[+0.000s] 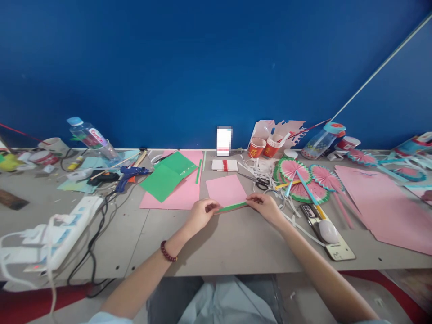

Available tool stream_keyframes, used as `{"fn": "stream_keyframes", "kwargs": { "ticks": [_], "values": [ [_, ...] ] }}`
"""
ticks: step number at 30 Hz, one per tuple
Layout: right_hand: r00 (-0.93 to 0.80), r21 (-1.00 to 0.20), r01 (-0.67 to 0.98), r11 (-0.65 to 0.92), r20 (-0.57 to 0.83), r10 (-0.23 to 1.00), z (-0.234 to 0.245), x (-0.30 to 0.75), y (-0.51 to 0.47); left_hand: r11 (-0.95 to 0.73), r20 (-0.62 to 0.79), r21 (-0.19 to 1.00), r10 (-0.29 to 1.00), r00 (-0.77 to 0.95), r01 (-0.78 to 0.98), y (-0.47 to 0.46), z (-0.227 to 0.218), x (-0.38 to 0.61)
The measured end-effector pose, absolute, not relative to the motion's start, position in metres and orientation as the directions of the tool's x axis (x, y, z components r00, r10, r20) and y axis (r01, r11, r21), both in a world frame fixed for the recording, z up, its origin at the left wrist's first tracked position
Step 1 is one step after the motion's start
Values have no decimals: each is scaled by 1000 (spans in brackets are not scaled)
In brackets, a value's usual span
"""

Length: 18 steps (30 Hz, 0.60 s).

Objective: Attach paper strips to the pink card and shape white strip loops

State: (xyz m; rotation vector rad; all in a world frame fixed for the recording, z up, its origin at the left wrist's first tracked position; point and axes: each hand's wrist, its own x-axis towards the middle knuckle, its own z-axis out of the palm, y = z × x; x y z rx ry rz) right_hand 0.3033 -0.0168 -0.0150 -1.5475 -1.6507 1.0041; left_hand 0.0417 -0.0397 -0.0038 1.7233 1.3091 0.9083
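A thin green paper strip (232,207) lies along the near edge of a small pink paper sheet (227,189) in front of me. My left hand (204,212) pinches the strip's left end, fingers closed. At the right end, the thumb and fingers of my right hand (261,204) are closed on the same strip. Whether the strip is glued to the sheet I cannot tell. Left of the sheet, green paper (168,175) rests on a larger pink sheet (151,201), with another narrow green strip (199,172) beside it.
A glue gun (130,176) and a white power strip (72,229) with cables lie left. Scissors (262,183), watermelon-patterned paper fans (297,173), a phone (337,247) and pink paper (388,207) are on the right. Paper cups (257,147) stand by the blue wall.
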Motion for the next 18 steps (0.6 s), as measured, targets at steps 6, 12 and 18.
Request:
{"fn": "stream_keyframes", "kwargs": {
  "ticks": [6,12,18],
  "values": [
    [-164,-885,460,-79,-172,971,-8,308,-7,-140,48,888,975,215,437,-42,-2,42],
    [-234,-851,512,-120,-273,933,0,310,0,-157,61,884,973,224,441,-43,-7,43],
    [-232,-821,559,-118,-291,928,7,308,3,-178,78,868,971,226,463,-44,-8,44]
  ]
}}
